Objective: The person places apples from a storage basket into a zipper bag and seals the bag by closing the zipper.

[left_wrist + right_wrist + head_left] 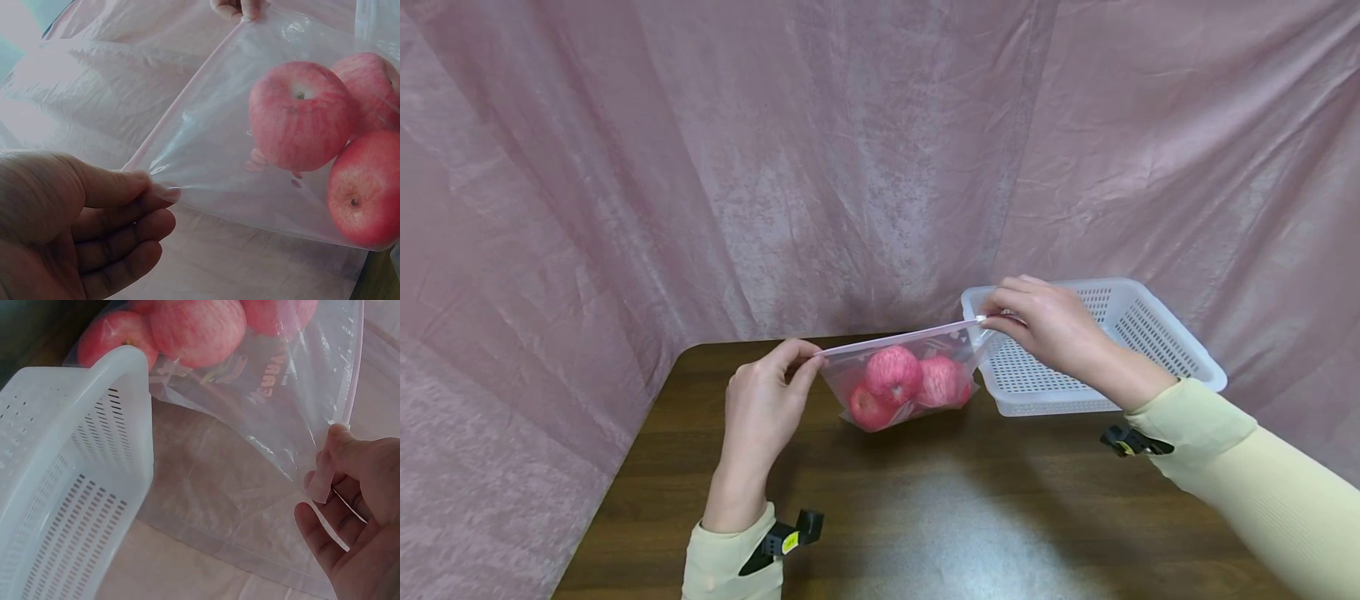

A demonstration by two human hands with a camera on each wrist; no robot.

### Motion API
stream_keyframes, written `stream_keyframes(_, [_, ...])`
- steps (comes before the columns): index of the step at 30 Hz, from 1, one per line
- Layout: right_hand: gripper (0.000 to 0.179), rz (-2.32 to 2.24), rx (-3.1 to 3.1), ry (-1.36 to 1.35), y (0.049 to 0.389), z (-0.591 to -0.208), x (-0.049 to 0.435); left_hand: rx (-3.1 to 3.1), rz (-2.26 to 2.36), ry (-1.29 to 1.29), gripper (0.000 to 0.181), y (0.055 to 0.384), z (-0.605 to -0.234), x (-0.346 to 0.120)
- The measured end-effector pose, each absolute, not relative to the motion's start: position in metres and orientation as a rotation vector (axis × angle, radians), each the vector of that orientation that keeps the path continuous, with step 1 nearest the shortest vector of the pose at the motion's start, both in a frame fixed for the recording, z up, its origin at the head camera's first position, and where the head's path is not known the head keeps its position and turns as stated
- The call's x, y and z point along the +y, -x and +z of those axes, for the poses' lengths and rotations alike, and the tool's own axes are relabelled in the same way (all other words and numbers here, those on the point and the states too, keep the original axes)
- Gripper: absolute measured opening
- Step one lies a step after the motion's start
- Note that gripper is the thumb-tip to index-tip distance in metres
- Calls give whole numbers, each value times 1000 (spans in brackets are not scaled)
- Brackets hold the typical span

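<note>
A clear zip bag (847,375) with a pink top strip hangs stretched between both hands, over the table. Several red apples (894,373) lie in its bottom. My left hand (767,400) pinches the bag's left top corner between thumb and forefinger; in the left wrist view its other fingers (125,244) are loosely bent. At the opposite top corner my right hand (1045,321) pinches the strip, right by a small white slider (981,319). Printed lettering shows on the bag in the right wrist view.
A white perforated plastic basket (1022,367) stands at the back right of the dark wooden table (880,517), beside the bag and under the right hand. No fruit shows in it. A pink curtain (850,167) hangs behind the table and along its left side.
</note>
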State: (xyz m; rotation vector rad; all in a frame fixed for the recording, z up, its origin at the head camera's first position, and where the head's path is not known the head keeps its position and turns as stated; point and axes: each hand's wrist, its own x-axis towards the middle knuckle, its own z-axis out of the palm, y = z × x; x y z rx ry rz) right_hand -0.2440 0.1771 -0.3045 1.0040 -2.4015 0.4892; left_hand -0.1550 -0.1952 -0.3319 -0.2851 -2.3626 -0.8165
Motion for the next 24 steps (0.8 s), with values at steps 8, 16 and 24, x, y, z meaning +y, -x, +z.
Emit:
stream_keyframes(8, [14, 502, -2390, -988, 243, -305, 183, -2361, -821, 288, 7, 155, -332, -195])
stream_keyframes(16, [14, 499, -2396, -974, 244, -305, 189, -2364, -814, 289, 7, 155, -332, -196])
stream_keyframes(24, [13, 502, -2409, -944, 243, -305, 194, -2369, -814, 285, 7, 156, -332, -196])
